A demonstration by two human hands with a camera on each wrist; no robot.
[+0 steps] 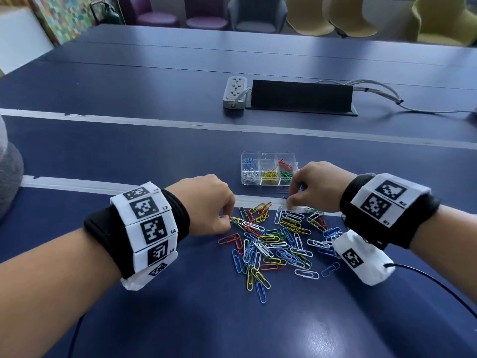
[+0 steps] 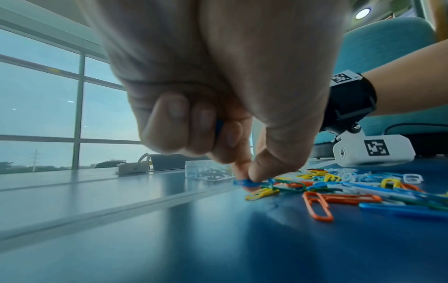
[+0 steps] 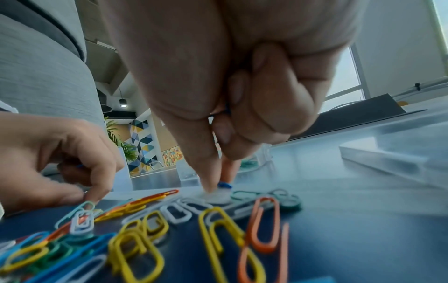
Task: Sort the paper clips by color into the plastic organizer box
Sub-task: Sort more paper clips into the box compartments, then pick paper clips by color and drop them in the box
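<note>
A loose pile of paper clips [image 1: 278, 241] in blue, white, yellow, green and orange lies on the blue table. Just beyond it stands the clear organizer box [image 1: 268, 183], holding blue, white, yellow, orange and green clips in separate compartments. My left hand [image 1: 228, 219] is at the pile's left edge. There its thumb and forefinger pinch a blue clip [image 2: 244, 181] against the table, and another blue clip [image 2: 218, 127] shows between its curled fingers. My right hand [image 1: 289, 202] is at the pile's far edge, near the box. Its thumb and forefinger pinch a blue clip [image 3: 224, 184], and more blue [image 3: 226, 111] shows in its curled fingers.
A grey power strip [image 1: 233, 93] and a raised black cable flap [image 1: 300, 95] with cables sit further back on the table. Pale tape lines [image 1: 154, 122] cross the tabletop. Chairs stand along the far side. A black cable [image 1: 438, 285] trails from my right wrist.
</note>
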